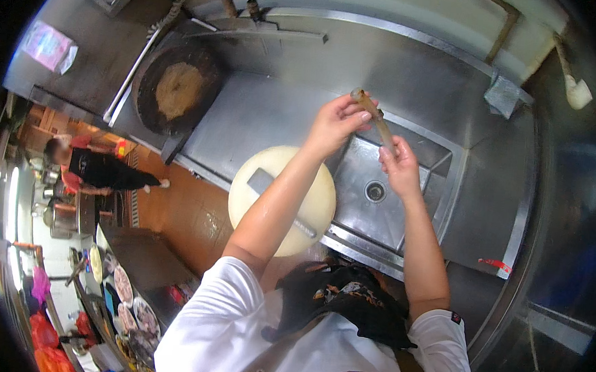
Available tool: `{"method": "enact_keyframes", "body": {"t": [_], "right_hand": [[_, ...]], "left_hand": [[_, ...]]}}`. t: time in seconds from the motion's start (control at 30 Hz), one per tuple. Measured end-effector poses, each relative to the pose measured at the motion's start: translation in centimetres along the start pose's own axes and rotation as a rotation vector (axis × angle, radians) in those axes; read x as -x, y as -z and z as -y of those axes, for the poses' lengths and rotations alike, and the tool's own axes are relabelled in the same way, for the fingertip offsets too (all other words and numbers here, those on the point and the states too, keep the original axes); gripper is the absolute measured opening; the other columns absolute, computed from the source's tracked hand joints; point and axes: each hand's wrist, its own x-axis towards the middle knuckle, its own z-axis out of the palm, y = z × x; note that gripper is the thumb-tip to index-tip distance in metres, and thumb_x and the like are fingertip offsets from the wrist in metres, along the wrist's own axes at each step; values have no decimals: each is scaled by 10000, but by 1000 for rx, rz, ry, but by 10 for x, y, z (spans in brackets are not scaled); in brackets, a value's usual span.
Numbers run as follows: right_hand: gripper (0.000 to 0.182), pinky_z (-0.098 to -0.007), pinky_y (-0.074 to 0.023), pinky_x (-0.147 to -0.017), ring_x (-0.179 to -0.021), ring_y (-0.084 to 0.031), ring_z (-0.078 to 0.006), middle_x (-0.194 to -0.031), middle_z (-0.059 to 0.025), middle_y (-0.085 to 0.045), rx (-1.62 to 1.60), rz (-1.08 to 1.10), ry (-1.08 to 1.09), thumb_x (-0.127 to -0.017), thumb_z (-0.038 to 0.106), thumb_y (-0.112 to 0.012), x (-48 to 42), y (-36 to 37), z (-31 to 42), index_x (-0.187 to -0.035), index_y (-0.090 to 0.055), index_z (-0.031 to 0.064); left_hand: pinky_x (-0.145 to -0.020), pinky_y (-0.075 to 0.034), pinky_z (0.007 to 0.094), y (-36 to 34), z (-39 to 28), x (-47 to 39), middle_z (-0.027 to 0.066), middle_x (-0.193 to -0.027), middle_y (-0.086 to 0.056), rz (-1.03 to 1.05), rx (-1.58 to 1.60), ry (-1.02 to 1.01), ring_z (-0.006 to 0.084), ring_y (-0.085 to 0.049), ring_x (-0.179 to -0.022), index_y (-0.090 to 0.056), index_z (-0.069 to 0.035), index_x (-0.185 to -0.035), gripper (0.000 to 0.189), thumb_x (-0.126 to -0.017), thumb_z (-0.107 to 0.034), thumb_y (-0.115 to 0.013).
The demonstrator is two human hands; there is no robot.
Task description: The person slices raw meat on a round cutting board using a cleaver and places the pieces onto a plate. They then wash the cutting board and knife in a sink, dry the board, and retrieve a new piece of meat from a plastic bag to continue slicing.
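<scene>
Between my two hands is a short, brownish, tube-like piece [380, 124] with a pale round end; what exactly it is I cannot tell. My left hand [336, 123] grips it near that round end, fingers curled around it. Lower down, my right hand [401, 167] pinches its other end. Both hands are raised over a stainless steel sink [361, 161] with a round drain [376, 191]. Under my left forearm lies a round, cream cutting board [247, 216]. On it rests a cleaver [261, 180], its blade and handle showing either side of the arm, which hides its middle.
A dark wok [145, 87] holding brownish contents sits at the left of the steel counter [262, 99]. A crumpled cloth [505, 95] hangs at the right. Another person [102, 168] stands across the tiled floor [184, 204]. Several plates of food [123, 285] are at lower left.
</scene>
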Motion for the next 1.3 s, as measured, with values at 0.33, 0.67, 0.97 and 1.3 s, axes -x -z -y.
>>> {"method": "enact_keyframes", "body": {"t": [0.33, 0.67, 0.97, 1.3], "right_hand": [[303, -318, -494, -643, -743, -603, -133, -792, -76, -619, 345, -483, 43, -948, 294, -567, -38, 49, -12, -1106, -546, 37], [269, -307, -430, -578, -621, -527, -133, -681, -22, -531, 150, -597, 225, -979, 303, -497, -187, 88, 68, -891, -513, 49], [301, -342, -442, -615, -638, -543, -164, -693, -49, -567, 148, -650, 274, -968, 319, -484, -234, 89, 69, -968, -560, 28], [266, -491, -472, -689, -832, -604, -458, -865, -239, -636, 594, -846, 310, -962, 301, -507, -224, 104, 104, -984, -536, 38]], "left_hand": [[-786, -527, 318, 25, 30, -59, 122, -976, -698, -225, -332, 8, 188, -660, -883, -633, 3, -906, 232, -944, -225, -608], [-823, -510, 380, -95, -106, -282, 153, -970, -693, -46, -1276, -515, 311, -663, -917, -650, -107, -1092, 292, -884, -283, -546], [-816, -500, 347, -118, -112, -311, 64, -1081, -657, 69, -931, -173, 186, -637, -960, -590, -55, -1160, 362, -983, -357, -499], [-897, -507, 423, -112, -108, -336, 105, -1036, -680, 159, -428, 245, 238, -657, -982, -580, -80, -1125, 378, -989, -411, -460]]}}
